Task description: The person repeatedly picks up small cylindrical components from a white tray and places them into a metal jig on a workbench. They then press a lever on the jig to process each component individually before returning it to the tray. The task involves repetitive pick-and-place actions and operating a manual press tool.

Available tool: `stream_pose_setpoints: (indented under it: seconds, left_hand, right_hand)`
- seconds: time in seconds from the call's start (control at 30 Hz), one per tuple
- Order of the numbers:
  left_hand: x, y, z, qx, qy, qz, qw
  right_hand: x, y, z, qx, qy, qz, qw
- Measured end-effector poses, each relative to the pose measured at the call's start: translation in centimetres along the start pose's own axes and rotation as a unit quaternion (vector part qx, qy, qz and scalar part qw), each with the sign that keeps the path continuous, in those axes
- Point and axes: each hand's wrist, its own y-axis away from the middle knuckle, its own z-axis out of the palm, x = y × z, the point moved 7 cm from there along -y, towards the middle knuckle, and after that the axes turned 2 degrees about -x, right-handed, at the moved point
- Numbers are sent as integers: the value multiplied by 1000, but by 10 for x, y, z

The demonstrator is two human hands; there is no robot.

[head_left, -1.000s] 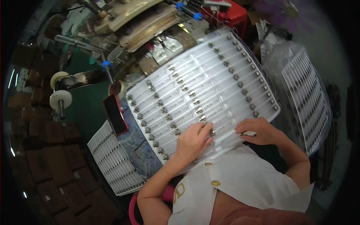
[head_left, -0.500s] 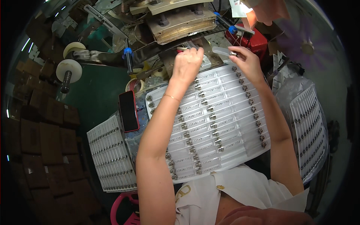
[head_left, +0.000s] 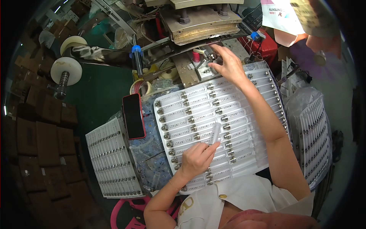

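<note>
From the head camera, a crowded workbench lay below: a white blister tray (head_left: 228,114) of rowed tubes filled the middle, a press machine (head_left: 198,23) stood at its far edge, and brown cartons (head_left: 34,126) were stacked along the left. A red-cased phone (head_left: 134,116) lay just left of the tray, beside a second filled tray (head_left: 110,160). The left hand (head_left: 197,158) was closed around a single white tube (head_left: 214,133), holding it upright just above the tray's middle rows. The right hand (head_left: 228,65) was stretched to the machine's small fixture (head_left: 207,65), fingers loosely spread and touching it. More stacked trays (head_left: 314,133) crowded the right edge, leaving little free room.
</note>
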Motion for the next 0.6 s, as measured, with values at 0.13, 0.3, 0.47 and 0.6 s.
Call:
stream_pose_setpoints:
  seconds: [0.13, 0.3, 0.47, 0.6]
  left_hand:
    - [-7, -1, 2, -3, 14, -23, 1000]
    - [-11, -4, 3, -6, 33, -39, 999]
    - [-16, -3, 5, -17, 43, -52, 998]
    - [-16, -3, 6, -22, 45, -60, 997]
  right_hand:
    - [4, -5, 5, -71, -38, 54, 995]
    - [10, 0, 6, -17, -58, 35, 998]
    - [10, 0, 6, -14, -48, 34, 998]
    - [7, -1, 5, -20, -50, 18, 998]
